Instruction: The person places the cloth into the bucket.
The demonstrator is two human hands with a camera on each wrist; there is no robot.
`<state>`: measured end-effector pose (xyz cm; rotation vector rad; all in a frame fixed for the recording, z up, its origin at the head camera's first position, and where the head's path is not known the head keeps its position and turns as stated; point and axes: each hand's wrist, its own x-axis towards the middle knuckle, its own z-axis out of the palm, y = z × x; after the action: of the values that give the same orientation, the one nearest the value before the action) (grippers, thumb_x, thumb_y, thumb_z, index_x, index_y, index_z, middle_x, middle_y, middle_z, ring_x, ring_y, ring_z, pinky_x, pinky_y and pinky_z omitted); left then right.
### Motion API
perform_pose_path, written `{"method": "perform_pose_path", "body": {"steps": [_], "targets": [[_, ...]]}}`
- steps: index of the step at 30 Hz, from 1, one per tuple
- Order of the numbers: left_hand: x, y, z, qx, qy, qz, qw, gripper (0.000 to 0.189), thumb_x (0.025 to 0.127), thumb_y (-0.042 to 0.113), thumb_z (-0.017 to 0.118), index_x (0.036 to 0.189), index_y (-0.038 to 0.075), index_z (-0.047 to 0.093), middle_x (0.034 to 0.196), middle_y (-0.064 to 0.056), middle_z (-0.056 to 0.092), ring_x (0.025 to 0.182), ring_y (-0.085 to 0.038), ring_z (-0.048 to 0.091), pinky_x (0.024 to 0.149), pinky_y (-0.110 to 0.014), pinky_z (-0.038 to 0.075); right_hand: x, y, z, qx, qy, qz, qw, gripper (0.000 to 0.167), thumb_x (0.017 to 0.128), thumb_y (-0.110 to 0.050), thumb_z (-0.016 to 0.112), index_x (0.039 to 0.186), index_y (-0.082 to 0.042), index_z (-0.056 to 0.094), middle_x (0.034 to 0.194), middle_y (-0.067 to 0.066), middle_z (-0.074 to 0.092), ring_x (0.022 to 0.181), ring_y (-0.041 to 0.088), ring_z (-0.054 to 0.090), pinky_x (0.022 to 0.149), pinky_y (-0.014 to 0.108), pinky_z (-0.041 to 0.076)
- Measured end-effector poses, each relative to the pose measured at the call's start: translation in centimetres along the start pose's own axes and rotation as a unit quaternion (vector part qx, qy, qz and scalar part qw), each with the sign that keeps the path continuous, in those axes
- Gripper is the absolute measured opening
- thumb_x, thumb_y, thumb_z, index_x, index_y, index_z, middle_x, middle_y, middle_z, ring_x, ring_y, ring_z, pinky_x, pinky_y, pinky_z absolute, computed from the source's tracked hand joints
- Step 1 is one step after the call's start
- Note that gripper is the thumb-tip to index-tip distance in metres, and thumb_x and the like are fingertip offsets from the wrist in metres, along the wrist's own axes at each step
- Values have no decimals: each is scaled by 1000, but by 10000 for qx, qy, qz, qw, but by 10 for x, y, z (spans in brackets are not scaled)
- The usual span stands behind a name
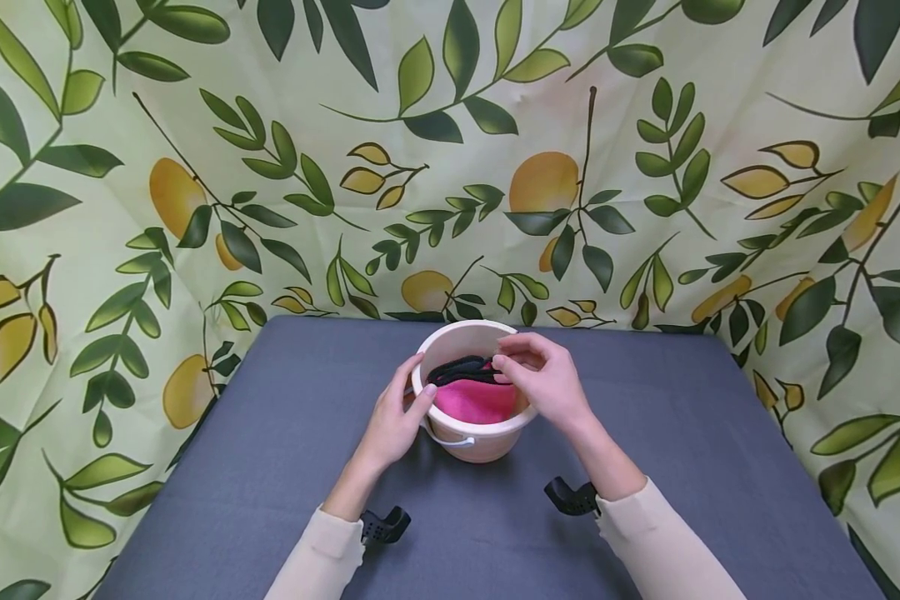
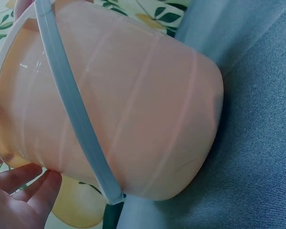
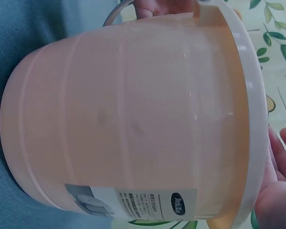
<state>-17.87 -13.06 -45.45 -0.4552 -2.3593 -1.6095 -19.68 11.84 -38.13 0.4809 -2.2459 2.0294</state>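
Note:
A pale pink plastic bucket (image 1: pixel 482 448) stands on the table, its light grey handle (image 2: pixel 78 112) hanging down on the near side. Inside lies a bright pink cloth-like item (image 1: pixel 474 402) with black bands (image 1: pixel 461 369) along its top; its kind cannot be made out. My left hand (image 1: pixel 392 421) grips the bucket's left rim, thumb on top and fingers round the outer side. Over the right rim reaches my right hand (image 1: pixel 546 375), with loosely bent fingers beside the black bands. In the right wrist view those fingers (image 3: pixel 279 152) are spread apart, and nothing shows between them.
A dark blue-grey cloth covers the table (image 1: pixel 307 375). Behind and beside it hangs a leaf-and-fruit patterned curtain (image 1: pixel 450 208). The bucket carries a printed label (image 3: pixel 138 202). Black wrist mounts (image 1: pixel 570 497) stick out below both sleeves.

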Motion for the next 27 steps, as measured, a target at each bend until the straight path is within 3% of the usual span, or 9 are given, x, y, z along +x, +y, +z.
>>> {"method": "perform_pose_path", "body": {"steps": [6, 16, 22, 27], "targets": [[0, 2, -1, -15, 2, 21, 10000, 56, 102, 23, 62, 153, 11, 43, 151, -17, 48, 133, -33, 52, 108, -53, 44, -1, -8, -9, -325, 40, -34, 9995, 29, 94, -11, 74, 121, 0, 68, 108, 20, 70, 86, 39, 74, 73, 43, 62], [0, 3, -3, 94, -45, -27, 9999, 57, 102, 25, 62, 154, 12, 42, 151, -16, 48, 133, -31, 53, 108, -51, 46, -6, -27, -29, -888, 360, -764, 9925, 23, 95, -12, 73, 114, 1, 72, 105, 14, 71, 86, 24, 73, 83, 23, 57], [-1, 4, -3, 81, -27, -36, 10000, 56, 103, 25, 61, 154, 12, 41, 152, -16, 47, 134, -31, 51, 109, -51, 45, -16, -16, -42, -1633, 800, -855, 9796, 22, 96, -16, 72, 113, -3, 74, 105, 11, 73, 89, 9, 68, 80, 17, 53], [-3, 4, -4, 192, -86, -95, 9997, 54, 106, 27, 55, 155, 14, 39, 155, -12, 44, 137, -29, 48, 111, -49, 43, -24, 6, -50, -2223, 1009, -1001, 9646, 21, 96, -16, 72, 112, -4, 75, 106, 8, 73, 92, 11, 66, 82, 18, 52]]}}
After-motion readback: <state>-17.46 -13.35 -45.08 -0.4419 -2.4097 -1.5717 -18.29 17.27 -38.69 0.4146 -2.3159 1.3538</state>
